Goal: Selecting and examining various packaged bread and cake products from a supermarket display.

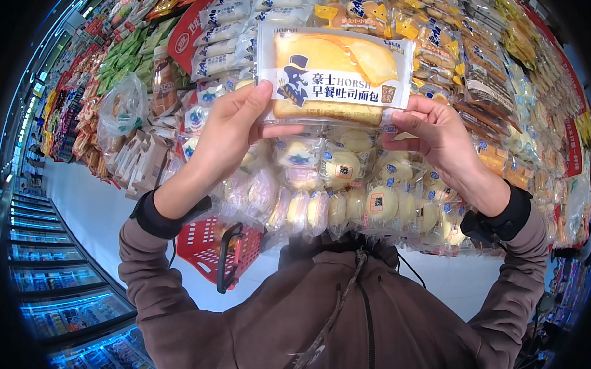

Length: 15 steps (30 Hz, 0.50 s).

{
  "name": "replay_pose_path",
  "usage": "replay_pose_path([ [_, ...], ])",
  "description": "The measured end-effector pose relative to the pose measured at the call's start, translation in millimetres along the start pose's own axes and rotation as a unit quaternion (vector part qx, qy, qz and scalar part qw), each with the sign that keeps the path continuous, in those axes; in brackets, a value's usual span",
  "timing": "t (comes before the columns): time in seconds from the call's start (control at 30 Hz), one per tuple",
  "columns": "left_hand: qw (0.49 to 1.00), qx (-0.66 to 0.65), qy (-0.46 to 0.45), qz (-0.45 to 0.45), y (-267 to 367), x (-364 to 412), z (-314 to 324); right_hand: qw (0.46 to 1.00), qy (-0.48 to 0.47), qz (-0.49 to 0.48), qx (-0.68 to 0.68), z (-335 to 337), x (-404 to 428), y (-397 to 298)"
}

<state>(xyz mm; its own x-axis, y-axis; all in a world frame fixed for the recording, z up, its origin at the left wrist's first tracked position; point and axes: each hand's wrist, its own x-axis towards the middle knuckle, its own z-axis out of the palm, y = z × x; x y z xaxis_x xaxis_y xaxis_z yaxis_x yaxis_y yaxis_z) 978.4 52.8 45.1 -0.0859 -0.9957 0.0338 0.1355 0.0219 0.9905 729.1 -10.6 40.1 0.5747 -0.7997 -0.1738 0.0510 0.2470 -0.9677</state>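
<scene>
A clear-and-white plastic packet of toast bread (338,78) is held up level before me, its printed front towards the camera. My left hand (239,113) grips its left end, thumb on the front and fingers behind. At the lower right corner, my right hand (428,131) pinches the packet between thumb and fingers. Beneath and behind it lie rows of wrapped round buns (341,168), white bread packets (224,33) and orange-and-yellow bun packets (363,14).
A red plastic shopping basket (200,251) with a black handle is below on the left. A brown drink bottle (163,82) stands among snacks beside a clear plastic bag (122,110). Lit glass-fronted cases (69,280) line the far left. Red shelf signs (572,145) edge the display.
</scene>
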Motion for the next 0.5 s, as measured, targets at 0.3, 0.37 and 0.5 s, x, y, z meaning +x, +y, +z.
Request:
replay_pose_path([
  [0.3, 1.000, -0.014, 0.005, -0.004, -1.2, 0.3, 1.2, 1.000, -0.010, 0.006, -0.005, -3.5, 1.3, 2.6],
  [0.37, 1.000, -0.016, 0.002, 0.003, -4.3, 1.1, -1.9, 1.000, -0.010, 0.005, -0.004, -2.8, 1.0, 2.3],
  [0.5, 1.000, 0.017, -0.014, 0.009, -6.6, 0.2, -7.3, 1.000, 0.006, 0.010, -0.003, -1.7, 1.2, 2.6],
])
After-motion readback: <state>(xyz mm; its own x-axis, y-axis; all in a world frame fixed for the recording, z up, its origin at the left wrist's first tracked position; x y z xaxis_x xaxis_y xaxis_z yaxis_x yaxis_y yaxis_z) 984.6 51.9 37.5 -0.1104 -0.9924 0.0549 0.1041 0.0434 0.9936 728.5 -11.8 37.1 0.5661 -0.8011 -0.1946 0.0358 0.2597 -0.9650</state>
